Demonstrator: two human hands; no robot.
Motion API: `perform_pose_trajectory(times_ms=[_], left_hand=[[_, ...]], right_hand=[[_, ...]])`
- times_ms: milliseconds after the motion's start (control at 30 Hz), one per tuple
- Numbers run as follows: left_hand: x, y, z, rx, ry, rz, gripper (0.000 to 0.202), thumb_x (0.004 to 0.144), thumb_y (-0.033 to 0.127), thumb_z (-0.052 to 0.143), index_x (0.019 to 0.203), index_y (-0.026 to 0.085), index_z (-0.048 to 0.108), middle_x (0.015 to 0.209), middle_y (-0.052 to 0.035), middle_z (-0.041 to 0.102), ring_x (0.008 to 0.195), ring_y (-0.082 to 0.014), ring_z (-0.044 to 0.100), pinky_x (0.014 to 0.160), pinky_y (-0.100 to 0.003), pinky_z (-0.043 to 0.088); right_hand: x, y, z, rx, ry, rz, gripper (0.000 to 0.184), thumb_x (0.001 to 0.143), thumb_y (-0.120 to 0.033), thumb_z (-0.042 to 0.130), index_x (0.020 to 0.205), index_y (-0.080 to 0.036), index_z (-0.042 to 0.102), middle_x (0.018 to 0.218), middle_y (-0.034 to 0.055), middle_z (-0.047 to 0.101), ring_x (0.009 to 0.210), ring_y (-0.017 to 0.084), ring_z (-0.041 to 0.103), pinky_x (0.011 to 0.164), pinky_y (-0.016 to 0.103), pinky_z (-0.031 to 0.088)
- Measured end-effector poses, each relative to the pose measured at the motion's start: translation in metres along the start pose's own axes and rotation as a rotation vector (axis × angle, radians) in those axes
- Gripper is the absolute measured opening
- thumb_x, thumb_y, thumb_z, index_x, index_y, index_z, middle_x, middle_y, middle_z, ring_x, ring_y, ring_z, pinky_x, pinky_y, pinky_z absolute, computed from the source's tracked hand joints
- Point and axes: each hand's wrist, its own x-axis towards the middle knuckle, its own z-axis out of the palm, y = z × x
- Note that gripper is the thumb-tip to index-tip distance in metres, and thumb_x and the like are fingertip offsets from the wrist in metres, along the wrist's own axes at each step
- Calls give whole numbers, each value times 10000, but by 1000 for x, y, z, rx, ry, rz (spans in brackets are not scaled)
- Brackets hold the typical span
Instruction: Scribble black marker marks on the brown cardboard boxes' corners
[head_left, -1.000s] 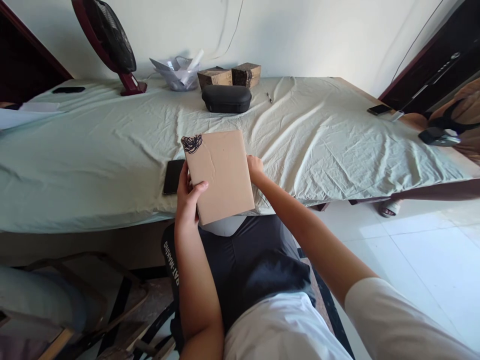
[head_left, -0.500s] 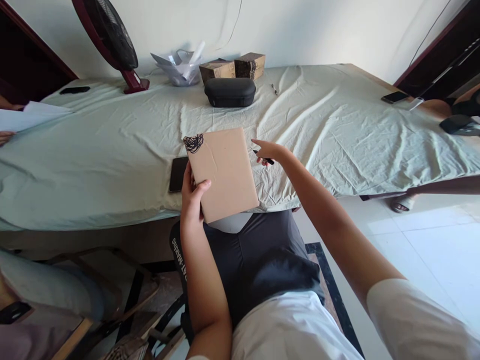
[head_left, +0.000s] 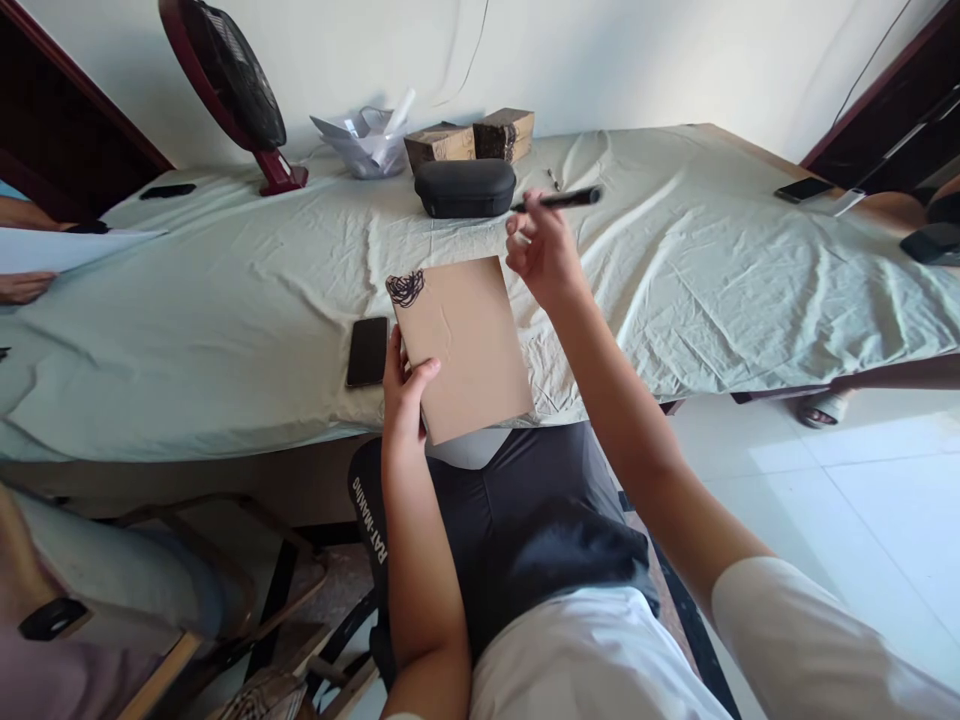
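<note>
My left hand grips the lower left edge of a tan cardboard-covered book, thumb on its face. The book has a black scribble at its top left corner and is held tilted over the near edge of the table. My right hand is raised above the book's upper right corner with its fingers closed round a black pen, which points to the right. A dark phone lies flat on the sheet just left of the book.
A pale green sheet covers the table. At the back stand a black case, two brown boxes, crumpled plastic and a red fan. Another person's hand holds paper at far left. A phone lies far right.
My right hand left the book's right edge, picked a black pen up off the sheet and lifted it above the book. The left hand has kept hold of the book.
</note>
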Motion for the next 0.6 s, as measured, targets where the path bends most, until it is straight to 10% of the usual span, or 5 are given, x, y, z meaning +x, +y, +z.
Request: perform_pose_trajectory(times_ms=[167,400,600], left_hand=[[1,-3,5,-1,-11,12,915,800,417,823,1657,338,512,1540,-103,676,1351,-347,693,1029,-452,633],[6,-9,8,-51,59,-83,1003,756,394,867,1685,318,497,1569,-123,659,1292,-333,713,945,-405,640],[4,-8,9,-101,72,-84,916,749,370,865,1619,321,583,1469,-75,713,1282,-328,703,962,-382,622]], right_hand=[[-23,-16,35,-141,78,-284,739,1057,-897,189,1322,-334,588,730,-34,482,605,151,505,576,271,417],[-44,11,67,-238,-35,-494,176,1040,-392,553,999,-225,593,989,25,651,877,165,621,869,329,563],[-42,20,70,-234,-69,-486,107,911,-154,539,920,-246,594,709,-52,519,692,169,498,758,337,488]])
